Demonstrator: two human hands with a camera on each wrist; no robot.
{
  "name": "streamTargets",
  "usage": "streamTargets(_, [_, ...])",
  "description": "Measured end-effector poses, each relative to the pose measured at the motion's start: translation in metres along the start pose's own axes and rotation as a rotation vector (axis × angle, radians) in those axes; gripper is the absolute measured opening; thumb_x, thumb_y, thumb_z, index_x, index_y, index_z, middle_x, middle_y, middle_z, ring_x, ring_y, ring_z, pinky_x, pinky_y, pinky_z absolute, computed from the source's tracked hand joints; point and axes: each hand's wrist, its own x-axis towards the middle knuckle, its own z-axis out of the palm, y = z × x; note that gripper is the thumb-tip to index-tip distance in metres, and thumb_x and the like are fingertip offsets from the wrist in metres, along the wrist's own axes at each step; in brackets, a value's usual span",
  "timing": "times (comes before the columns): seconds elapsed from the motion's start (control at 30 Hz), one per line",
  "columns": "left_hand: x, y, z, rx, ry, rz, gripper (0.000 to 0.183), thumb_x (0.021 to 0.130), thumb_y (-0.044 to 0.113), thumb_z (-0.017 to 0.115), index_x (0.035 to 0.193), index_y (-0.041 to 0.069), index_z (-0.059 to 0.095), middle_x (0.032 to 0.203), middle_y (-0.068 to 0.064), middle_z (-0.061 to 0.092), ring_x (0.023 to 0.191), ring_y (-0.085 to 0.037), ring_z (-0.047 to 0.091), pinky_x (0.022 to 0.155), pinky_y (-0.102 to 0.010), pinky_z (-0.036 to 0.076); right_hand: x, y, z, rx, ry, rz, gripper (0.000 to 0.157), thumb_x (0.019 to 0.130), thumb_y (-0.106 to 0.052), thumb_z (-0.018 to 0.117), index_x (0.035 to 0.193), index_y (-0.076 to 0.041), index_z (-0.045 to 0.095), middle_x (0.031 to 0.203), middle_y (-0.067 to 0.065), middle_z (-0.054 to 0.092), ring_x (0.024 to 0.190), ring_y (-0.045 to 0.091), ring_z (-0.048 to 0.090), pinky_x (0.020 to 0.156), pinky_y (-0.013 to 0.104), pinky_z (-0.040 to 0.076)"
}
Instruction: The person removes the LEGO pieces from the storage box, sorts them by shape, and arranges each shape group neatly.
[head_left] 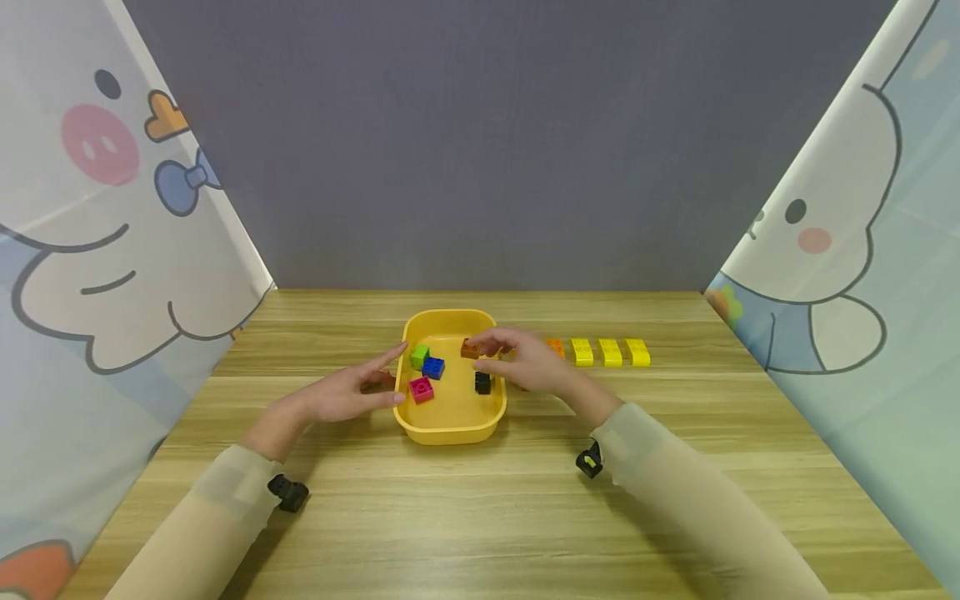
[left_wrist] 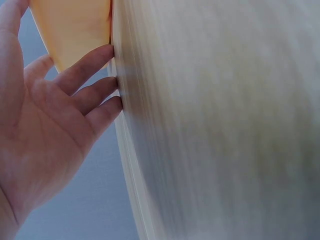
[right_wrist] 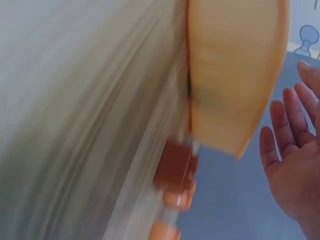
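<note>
A yellow plastic bin [head_left: 450, 435] sits on the table with several toy building bricks inside. My left hand [head_left: 341, 396] rests at its left side, thumb and forefinger spread along the rim. Over the right rim reaches my right hand [head_left: 528, 362], its fingers loosely bent and parted in the right wrist view. Its fingertips overlap a brown brick [head_left: 469, 349] in the head view, and a black brick [head_left: 482, 383] lies just below them. Green [head_left: 420, 357], blue [head_left: 433, 368] and magenta [head_left: 422, 389] bricks lie in the bin's left half.
Right of the bin, a row of bricks runs along the table: an orange brick [head_left: 556, 347], partly behind my right hand, then three yellow bricks [head_left: 610, 352]. A brown brick [right_wrist: 172, 165] stands outside the bin in the right wrist view. A grey panel [head_left: 487, 150] rises behind.
</note>
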Motion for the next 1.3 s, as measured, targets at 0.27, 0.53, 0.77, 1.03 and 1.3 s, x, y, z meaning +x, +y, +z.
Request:
streamTargets(0.27, [-0.001,0.000,0.001,-0.010,0.001,0.017,0.093,0.104,0.065,0.066,0.176,0.045,0.011,0.162,-0.022,0.057,0.154,-0.050,0.050,0.126,-0.077,0.032,0.035,-0.018,0.031,0.000,-0.143,-0.042,0.042,0.107,-0.028,0.075,0.145,-0.011,0.070,0.136,0.014,0.073,0.121,0.024,0.066,0.114,0.059,0.053])
streamTargets(0.53, [0.001,0.000,0.000,0.007,-0.004,0.049,0.094,0.105,0.063,0.065,0.178,0.039,0.010,0.161,-0.022,0.058,0.153,-0.049,0.051,0.124,-0.077,0.035,0.048,-0.014,0.049,-0.107,-0.285,-0.073,0.038,0.108,-0.022,0.074,0.145,-0.016,0.072,0.142,0.005,0.072,0.128,0.024,0.067,0.118,0.052,0.052])
streamTargets(0.77, [0.000,-0.001,0.000,0.012,0.000,0.047,0.093,0.105,0.063,0.065,0.177,0.041,0.010,0.161,-0.022,0.058,0.153,-0.050,0.051,0.123,-0.077,0.037,0.046,-0.019,0.051,-0.287,-0.395,-0.032,0.048,0.107,-0.024,0.074,0.154,-0.032,0.066,0.159,-0.004,0.063,0.149,0.024,0.053,0.130,0.049,0.042])
streamTargets(1.03, [-0.001,-0.003,0.000,0.010,0.004,0.039,0.092,0.106,0.064,0.065,0.177,0.043,0.010,0.162,-0.023,0.058,0.153,-0.050,0.051,0.124,-0.077,0.036,0.046,-0.019,0.055,-0.335,-0.437,-0.056,0.041,0.104,-0.021,0.079,0.144,-0.028,0.073,0.147,-0.002,0.061,0.126,0.014,0.060,0.116,0.035,0.051])
streamTargets(1.3, [0.001,-0.003,0.000,0.014,0.008,0.036,0.092,0.105,0.065,0.065,0.177,0.044,0.012,0.161,-0.022,0.059,0.152,-0.048,0.053,0.123,-0.075,0.038,0.046,-0.015,0.057,-0.329,-0.369,-0.069,0.018,0.105,-0.019,0.078,0.120,-0.028,0.077,0.122,-0.003,0.061,0.099,0.011,0.058,0.091,0.025,0.053])
